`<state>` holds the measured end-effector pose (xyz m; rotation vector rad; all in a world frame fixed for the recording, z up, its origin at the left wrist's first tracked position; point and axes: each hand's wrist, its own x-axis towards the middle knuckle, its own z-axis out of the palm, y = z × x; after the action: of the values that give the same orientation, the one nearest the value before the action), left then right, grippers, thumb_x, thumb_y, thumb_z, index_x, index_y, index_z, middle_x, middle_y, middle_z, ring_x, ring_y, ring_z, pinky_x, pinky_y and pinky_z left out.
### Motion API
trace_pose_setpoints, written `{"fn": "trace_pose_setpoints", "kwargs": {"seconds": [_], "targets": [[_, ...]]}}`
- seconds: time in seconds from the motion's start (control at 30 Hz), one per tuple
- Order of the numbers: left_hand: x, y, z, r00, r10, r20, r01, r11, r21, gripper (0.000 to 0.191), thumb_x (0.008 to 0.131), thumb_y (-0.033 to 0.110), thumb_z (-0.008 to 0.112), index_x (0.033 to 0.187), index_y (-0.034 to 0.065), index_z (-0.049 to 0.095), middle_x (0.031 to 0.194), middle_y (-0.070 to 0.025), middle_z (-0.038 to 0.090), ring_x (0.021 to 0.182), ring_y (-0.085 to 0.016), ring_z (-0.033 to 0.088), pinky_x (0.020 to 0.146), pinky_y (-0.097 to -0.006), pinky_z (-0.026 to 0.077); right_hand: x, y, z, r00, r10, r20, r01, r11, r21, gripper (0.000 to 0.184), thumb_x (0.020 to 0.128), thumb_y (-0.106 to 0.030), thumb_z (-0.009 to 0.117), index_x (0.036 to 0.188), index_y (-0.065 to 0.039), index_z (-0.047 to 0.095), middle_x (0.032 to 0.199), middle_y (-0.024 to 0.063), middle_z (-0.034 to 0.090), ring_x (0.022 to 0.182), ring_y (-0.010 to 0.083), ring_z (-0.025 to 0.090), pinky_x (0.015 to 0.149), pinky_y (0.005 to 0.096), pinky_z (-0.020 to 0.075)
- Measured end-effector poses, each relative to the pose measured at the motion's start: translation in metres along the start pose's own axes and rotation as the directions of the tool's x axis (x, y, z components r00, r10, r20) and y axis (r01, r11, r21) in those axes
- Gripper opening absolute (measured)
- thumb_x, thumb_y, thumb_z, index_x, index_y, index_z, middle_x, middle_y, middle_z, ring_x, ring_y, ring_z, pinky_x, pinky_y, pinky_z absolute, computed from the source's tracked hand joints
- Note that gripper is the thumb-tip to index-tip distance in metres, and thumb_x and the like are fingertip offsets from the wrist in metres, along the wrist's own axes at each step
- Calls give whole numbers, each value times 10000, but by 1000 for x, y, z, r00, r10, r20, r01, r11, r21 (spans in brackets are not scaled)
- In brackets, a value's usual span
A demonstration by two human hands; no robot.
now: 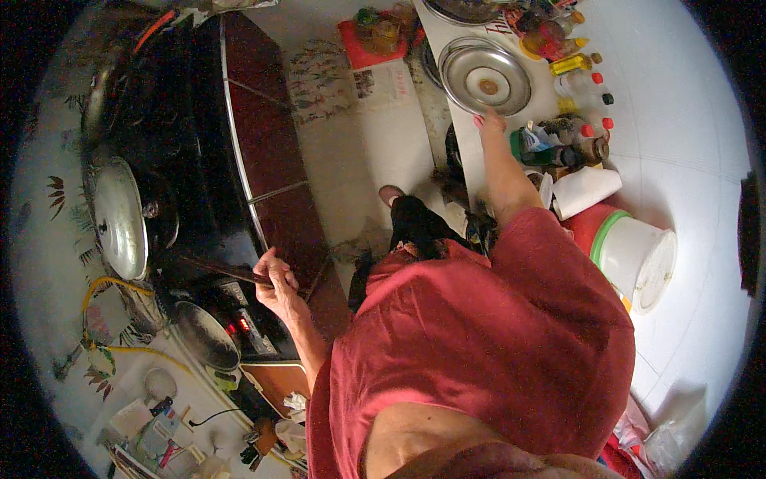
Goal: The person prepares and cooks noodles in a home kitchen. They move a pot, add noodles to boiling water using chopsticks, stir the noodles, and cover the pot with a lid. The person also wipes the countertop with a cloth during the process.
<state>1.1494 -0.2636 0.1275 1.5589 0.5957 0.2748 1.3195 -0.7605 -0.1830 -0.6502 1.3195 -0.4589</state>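
My left hand (276, 282) grips a pair of dark chopsticks (224, 267) beside the front edge of a black stovetop counter (206, 179). Their far ends point toward a dark pot (163, 209) at the left. To the right, my right hand (493, 121) holds the near rim of a round stainless steel basin (516, 90) on a white shelf top (470, 141). A pale ring with a brown centre shows in the basin's middle; I cannot tell what it is. My right fingers are partly hidden under the rim.
A domed metal lid (119, 218) leans against the wall behind the pot. An empty-looking frying pan (206, 335) sits near a lit control panel (242, 326). Bottles (571, 64) line the right wall, near a white bucket (634, 260). A red stool (362, 51) stands ahead.
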Motion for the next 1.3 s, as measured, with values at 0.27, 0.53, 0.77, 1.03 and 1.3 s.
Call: {"fn": "trace_pose_setpoints", "kwargs": {"seconds": [0.27,0.53,0.77,1.03,1.3], "targets": [[18,-9,14,988,-112,103,100,989,111,240,894,234,615,1021,31,637,681,25,527,492,-9,370,423,-172,248,-44,-19,12,987,-150,49,157,968,-195,269,823,17,515,1075,77,441,934,217,579,699,306,638,526,367,577],[51,-25,65,978,-137,159,66,920,387,403,892,290,569,1130,-32,608,951,-106,671,857,-138,606,775,-266,465,-156,-25,11,781,19,624,283,880,-382,323,802,-96,620,989,74,418,841,176,562,625,281,621,546,349,564],[35,-27,39,991,-86,97,60,968,245,653,875,434,538,1279,-71,445,1187,-252,565,1106,-305,565,926,-352,433,-306,3,4,425,458,781,370,699,-611,145,825,-118,570,907,-10,520,792,99,610,579,199,594,509,311,509],[-53,-39,-80,977,-108,-183,141,974,179,342,849,205,482,1054,-60,547,852,-142,618,783,-199,576,740,-345,476,-415,51,-33,185,705,685,599,472,-647,246,886,-159,554,1048,21,511,874,112,633,671,178,633,534,282,526],[-128,-39,-199,861,-428,-274,305,866,-396,252,829,200,491,909,-21,582,748,-68,600,568,-138,572,447,-265,482,-519,160,-88,-215,796,566,200,603,-772,502,966,-255,407,1385,-8,285,1362,172,406,1209,362,456,887,463,512]]}}
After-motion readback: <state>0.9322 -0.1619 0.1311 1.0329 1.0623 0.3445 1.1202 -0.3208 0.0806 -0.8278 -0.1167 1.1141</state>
